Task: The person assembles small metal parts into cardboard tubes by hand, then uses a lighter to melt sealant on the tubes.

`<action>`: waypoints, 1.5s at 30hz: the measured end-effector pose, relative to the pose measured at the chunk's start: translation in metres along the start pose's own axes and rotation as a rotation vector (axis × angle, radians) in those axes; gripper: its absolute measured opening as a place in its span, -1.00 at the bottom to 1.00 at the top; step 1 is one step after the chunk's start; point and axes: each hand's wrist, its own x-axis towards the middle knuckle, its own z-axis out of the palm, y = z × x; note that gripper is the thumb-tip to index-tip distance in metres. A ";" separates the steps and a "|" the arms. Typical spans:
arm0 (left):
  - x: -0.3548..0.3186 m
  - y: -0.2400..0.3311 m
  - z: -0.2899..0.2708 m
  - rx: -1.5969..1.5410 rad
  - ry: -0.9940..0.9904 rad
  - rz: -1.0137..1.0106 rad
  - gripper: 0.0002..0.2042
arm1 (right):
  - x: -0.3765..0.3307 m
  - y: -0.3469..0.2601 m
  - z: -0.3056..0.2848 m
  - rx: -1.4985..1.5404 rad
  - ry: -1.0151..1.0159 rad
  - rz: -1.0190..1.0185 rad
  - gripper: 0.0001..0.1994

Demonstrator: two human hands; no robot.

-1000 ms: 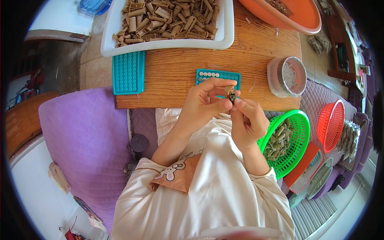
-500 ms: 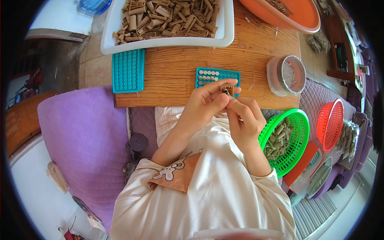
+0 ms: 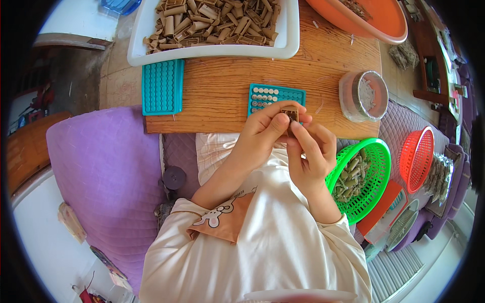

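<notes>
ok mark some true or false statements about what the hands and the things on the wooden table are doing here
1. Both hands, left hand and right hand, pinch one small brown rolled piece. True.
2. The white rectangular tray is empty. False: it is piled with brown rolled pieces.
3. The green plastic basket sits to the person's right. True.
4. Two teal moulded grid trays lie on the wooden table. True.
5. The round clear container is held in the right hand. False: it stands on the table, apart from both hands.
</notes>
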 end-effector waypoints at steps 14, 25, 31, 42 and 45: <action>0.000 0.000 0.010 0.228 0.223 0.298 -0.69 | -0.017 0.015 0.010 0.436 0.046 0.485 -0.77; 0.003 -0.002 0.002 -0.188 0.288 0.218 -0.73 | -0.004 0.009 0.018 0.555 -0.124 0.706 -0.71; 0.003 -0.009 -0.013 -0.370 0.282 0.076 -0.75 | 0.008 0.022 0.022 0.728 -0.238 0.743 -0.62; -0.015 -0.031 -0.016 0.293 0.339 0.237 -0.78 | -0.002 0.030 0.033 0.514 -0.463 0.797 -0.73; -0.022 -0.025 -0.024 0.197 0.346 0.109 -0.76 | 0.003 0.058 0.028 0.754 -0.688 0.705 -0.74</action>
